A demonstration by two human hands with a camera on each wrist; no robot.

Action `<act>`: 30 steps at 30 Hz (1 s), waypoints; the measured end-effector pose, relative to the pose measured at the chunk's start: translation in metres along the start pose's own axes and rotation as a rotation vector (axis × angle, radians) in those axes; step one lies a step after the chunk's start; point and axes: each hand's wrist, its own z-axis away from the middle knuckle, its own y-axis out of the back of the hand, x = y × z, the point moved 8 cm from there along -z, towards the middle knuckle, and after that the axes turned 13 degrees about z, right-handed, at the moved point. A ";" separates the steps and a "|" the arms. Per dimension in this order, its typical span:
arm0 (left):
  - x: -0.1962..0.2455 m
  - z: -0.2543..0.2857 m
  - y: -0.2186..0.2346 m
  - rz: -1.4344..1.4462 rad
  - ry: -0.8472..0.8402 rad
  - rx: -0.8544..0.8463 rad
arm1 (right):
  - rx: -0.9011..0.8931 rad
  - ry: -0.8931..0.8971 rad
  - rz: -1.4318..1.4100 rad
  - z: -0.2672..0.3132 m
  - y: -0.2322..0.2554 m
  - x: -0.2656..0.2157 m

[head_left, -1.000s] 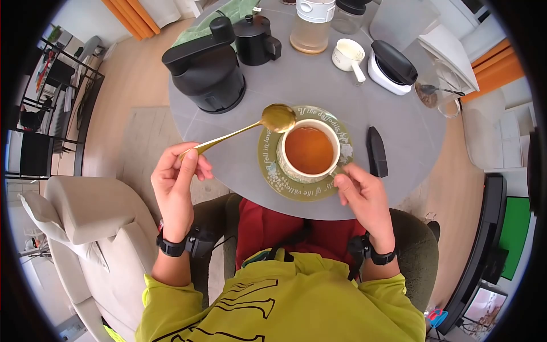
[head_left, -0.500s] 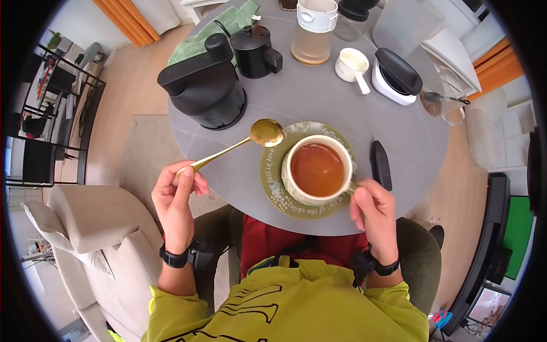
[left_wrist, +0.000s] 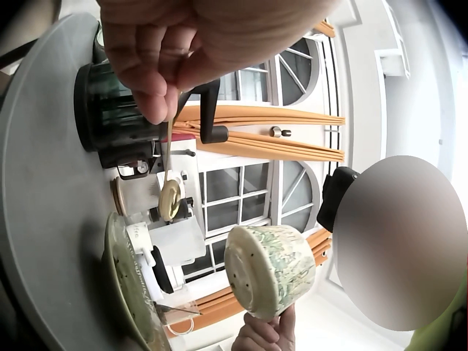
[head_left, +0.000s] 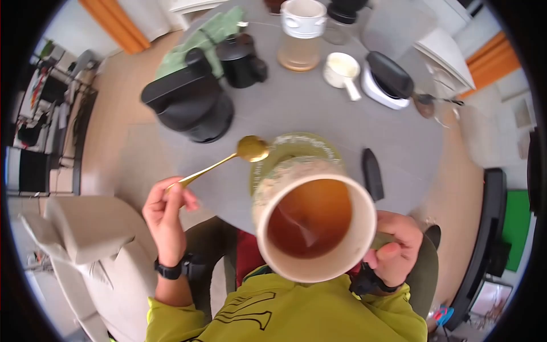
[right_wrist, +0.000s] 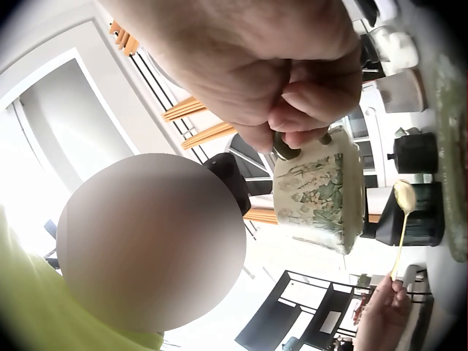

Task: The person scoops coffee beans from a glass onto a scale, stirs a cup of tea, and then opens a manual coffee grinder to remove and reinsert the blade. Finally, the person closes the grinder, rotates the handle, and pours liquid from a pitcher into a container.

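A floral-patterned teacup (head_left: pixel 353 251) of amber-brown tea (head_left: pixel 310 214) is raised well above the table, near the person's chest. The right hand (head_left: pixel 396 245) grips it by its green handle (right_wrist: pixel 287 146). In the left wrist view the underside of the cup shows, lifted away from the green saucer (left_wrist: pixel 121 274) on the table. The left hand (head_left: pixel 166 214) pinches the end of a golden spoon (head_left: pixel 252 149) between thumb and fingers, its bowl over the left rim of the saucer in the head view.
A black appliance (head_left: pixel 191 102) and a black lidded pot (head_left: pixel 239 62) stand at the table's back left beside a green cloth (head_left: pixel 199 43). Toward the back right are a small white handled cup (head_left: pixel 341 69) and a black-and-white container (head_left: pixel 387 80). A black elongated object (head_left: pixel 372 174) lies right of the saucer.
The right hand has lifted the teacup off the saucer and brought it up toward the person. The left hand still holds the spoon, slightly lower in the head view.
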 end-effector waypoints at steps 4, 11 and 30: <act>-0.004 -0.002 -0.004 0.027 -0.007 -0.026 | -0.023 -0.001 -0.008 0.001 0.007 0.000; -0.003 0.000 -0.004 0.031 0.013 -0.028 | 0.112 0.052 0.013 0.005 0.010 -0.002; 0.002 0.001 -0.003 0.008 0.002 -0.021 | 0.073 0.047 -0.021 0.002 0.007 0.006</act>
